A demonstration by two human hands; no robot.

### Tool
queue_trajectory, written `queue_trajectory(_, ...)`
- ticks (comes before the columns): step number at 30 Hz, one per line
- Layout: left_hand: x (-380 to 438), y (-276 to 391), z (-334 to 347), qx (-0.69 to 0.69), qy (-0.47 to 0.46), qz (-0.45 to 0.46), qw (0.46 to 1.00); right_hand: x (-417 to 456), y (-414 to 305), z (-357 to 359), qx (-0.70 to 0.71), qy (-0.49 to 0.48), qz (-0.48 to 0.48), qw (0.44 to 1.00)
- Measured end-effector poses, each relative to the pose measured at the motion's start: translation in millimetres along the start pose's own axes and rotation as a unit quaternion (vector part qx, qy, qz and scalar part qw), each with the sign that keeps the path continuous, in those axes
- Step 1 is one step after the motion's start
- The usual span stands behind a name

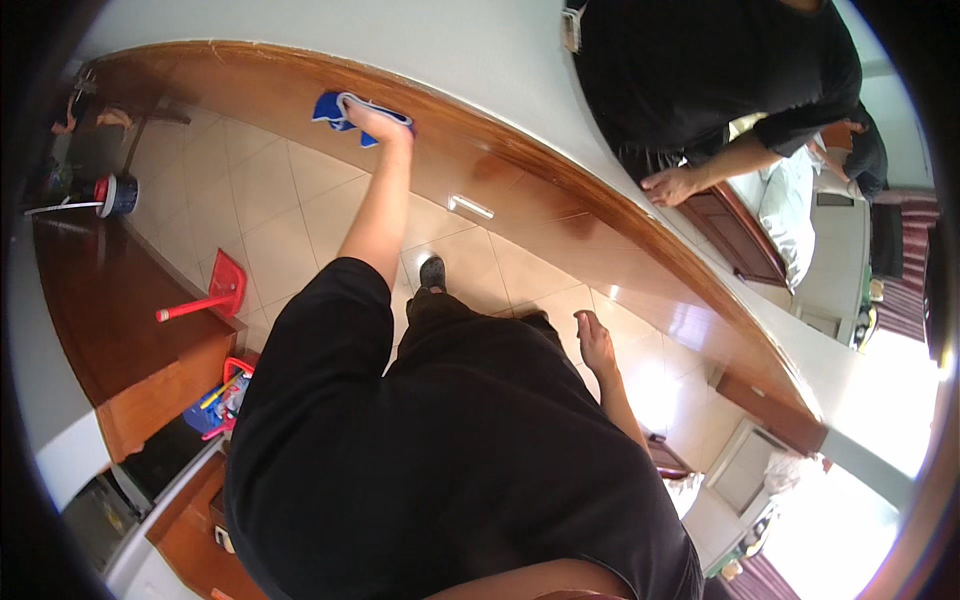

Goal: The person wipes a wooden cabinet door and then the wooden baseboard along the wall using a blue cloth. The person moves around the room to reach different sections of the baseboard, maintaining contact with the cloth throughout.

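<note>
My left hand (379, 124), arm stretched forward, holds a blue cloth with pale edging (328, 109). The cloth lies against a glossy brown wooden panel (517, 187), just below its darker curved top edge. Part of the cloth is hidden by my fingers. Low at my right side hangs my right hand (595, 339), holding nothing, its fingers slightly bent and the thumb side not clearly seen. A narrow white fitting (471, 207) is on the panel between the two hands.
Tiled floor (262, 195) surrounds my feet. At left are a red dustpan (226, 283), a wooden cabinet (127, 300), a bucket (120, 195) and a caddy of cleaning items (217, 401). An apparent mirror at upper right shows a black-shirted person, a bed and another person in dark clothes.
</note>
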State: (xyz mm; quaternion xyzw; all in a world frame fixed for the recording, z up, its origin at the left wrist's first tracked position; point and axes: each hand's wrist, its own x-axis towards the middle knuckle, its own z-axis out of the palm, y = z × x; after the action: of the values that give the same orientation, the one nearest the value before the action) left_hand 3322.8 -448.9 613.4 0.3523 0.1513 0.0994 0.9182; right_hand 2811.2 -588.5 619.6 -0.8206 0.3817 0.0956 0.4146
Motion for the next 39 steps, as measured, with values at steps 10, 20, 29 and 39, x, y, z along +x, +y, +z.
queue_trajectory(10, -272.9, -128.8, 8.6, 0.15, -0.003, 0.145, 0.978, 6.8, 124.5, -90.6, -0.032, 0.008, -0.062, 0.998)
queue_trajectory(20, -392.5, -175.8, 17.4, 0.152, 0.023, 0.132, 0.979, -1.1, 166.4, -158.6, -0.103, -0.081, -0.065, 0.989)
queue_trajectory(29, -237.9, -99.8, 16.0, 0.057, 0.027, 0.079, 0.995, -5.4, 119.9, -126.6, -0.052, -0.069, -0.067, 0.994)
queue_trajectory(39, -129.4, -40.3, 13.2, 0.006, -0.046, 0.012, 0.999, -21.4, 125.4, -106.7, -0.002, -0.037, -0.072, 0.997)
